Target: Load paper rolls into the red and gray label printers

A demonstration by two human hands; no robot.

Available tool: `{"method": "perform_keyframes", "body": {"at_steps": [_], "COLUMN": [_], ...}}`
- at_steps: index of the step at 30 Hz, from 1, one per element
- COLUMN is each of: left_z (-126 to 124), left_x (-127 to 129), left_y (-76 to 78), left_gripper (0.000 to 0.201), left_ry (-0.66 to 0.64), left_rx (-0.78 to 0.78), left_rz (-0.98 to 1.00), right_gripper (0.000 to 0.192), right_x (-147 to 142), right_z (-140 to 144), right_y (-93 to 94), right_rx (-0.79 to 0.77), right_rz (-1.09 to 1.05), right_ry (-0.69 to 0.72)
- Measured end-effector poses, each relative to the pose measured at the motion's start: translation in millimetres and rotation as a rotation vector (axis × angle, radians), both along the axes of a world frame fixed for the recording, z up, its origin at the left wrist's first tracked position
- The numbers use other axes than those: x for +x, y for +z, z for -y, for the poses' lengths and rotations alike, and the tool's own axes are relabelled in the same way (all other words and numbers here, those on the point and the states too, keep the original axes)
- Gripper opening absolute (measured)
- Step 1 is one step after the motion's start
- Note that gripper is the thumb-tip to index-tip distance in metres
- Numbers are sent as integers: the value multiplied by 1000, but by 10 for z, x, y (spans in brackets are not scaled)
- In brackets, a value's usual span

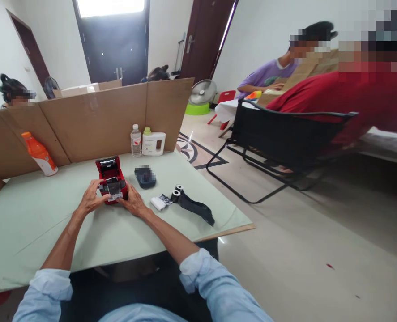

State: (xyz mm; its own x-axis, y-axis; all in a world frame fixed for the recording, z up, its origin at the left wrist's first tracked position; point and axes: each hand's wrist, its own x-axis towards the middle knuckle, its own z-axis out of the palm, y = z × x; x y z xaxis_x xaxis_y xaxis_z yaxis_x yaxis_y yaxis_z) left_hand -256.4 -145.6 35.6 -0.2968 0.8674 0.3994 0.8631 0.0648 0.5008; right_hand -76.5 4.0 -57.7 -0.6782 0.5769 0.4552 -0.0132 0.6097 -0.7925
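On the pale green table [33,232], near its middle, sitting with lid tipped back and open: red printer [112,179]. Cradling it from either side, left hand [91,199] wrapping the left flank, right hand [133,202] wrapping the right flank, fingers curled against the casing and thumbs reaching inward over the dark cartridge [113,185] lying in the open bay. Both hands grasping, neither released; how firmly the thumbs are pressing, impossible to tell at this size.

Just right of the printer, lying apart from it: a dark pouch [145,176]. Further right and a little nearer, resting together: a small white roll [158,202] and black ribbon spools [191,205] with tape trailing away. Behind the printer, standing upright against the cardboard screen [94,118]: a water bottle [135,140] and a white jug [153,143]. Well to the left of the printer, leaning on the screen: an orange bottle [40,154]. Far right of the printer, off the table: a black chair [285,138] with a person in red leaning over it.

Judging by the grip, worth keeping the casing braced flat on the table while working the cartridge, pressing evenly with both thumbs rather than one, holding the cartridge level with the bay, and keeping fingertips off any exposed tape.
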Motion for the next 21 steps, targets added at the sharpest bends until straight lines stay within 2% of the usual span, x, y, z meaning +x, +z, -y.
{"method": "perform_keyframes", "body": {"at_steps": [3,6,11,14,21], "left_z": [-116,-327,-617,-606,-390], "left_x": [-192,-361,-462,-449,-311], "left_y": [125,223,237,193,70], "left_gripper": [43,40,40,44,63], "left_ry": [5,-1,-55,-61,-124], "left_rx": [-26,-29,-52,-50,-146], "left_rz": [30,-14,-29,14,158], "right_gripper": [95,95,96,94,93], "right_x": [22,34,51,74,140], "right_z": [6,8,12,22,38], "right_y": [-3,-27,-82,-95,-72], "right_rx": [-3,-7,-30,-33,-44], "right_rz": [-14,-25,-2,14,-17], "right_ry": [10,-1,-22,-15,-5]}}
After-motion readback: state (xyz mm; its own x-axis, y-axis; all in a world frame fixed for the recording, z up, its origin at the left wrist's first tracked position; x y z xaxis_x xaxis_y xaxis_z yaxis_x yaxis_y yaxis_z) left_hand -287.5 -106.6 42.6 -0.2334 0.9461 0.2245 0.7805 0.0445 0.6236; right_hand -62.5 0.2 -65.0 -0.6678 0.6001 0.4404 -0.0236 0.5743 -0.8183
